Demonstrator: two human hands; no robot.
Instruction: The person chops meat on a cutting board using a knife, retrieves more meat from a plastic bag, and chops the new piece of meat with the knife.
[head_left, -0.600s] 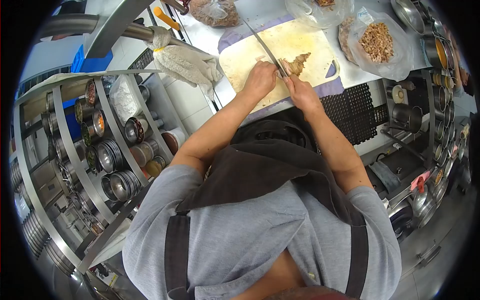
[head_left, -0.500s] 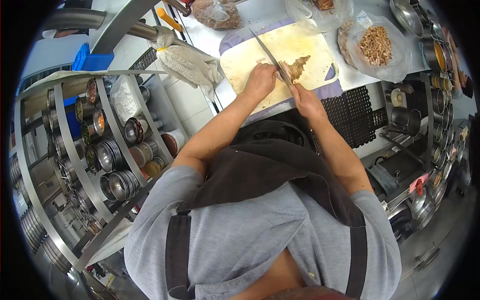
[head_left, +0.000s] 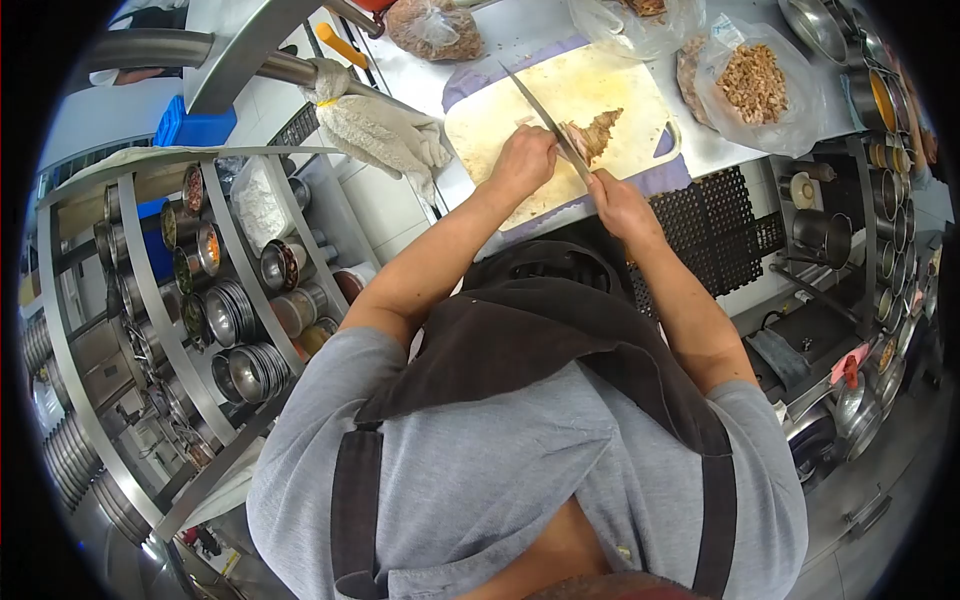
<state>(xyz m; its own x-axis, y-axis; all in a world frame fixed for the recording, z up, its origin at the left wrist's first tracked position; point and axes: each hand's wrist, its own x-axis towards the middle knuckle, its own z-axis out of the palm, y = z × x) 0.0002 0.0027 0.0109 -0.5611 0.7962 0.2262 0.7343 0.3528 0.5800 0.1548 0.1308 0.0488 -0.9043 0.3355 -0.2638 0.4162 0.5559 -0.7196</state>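
Note:
My right hand (head_left: 624, 207) is wrapped round the handle of a long kitchen knife (head_left: 542, 113), whose blade points away and to the left over a white cutting board (head_left: 590, 75). Right of the blade lies a browned piece of cooked meat (head_left: 600, 135), partly under the knife. My left hand (head_left: 526, 162) is closed on the board just left of the blade, fingers curled. A little pinkish meat shows at its fingertips; the rest of what it grips is hidden.
Under the board is a purple cloth (head_left: 674, 180). A plastic bag of chopped meat (head_left: 752, 85) stands to the right, and another filled bag (head_left: 435, 28) at the back left. A towel (head_left: 380, 130) hangs left; a shelf rack (head_left: 140, 300) with metal bowls stands beyond.
The view has shifted slightly. Both hands, the knife and the meat keep nearly the same places on the board.

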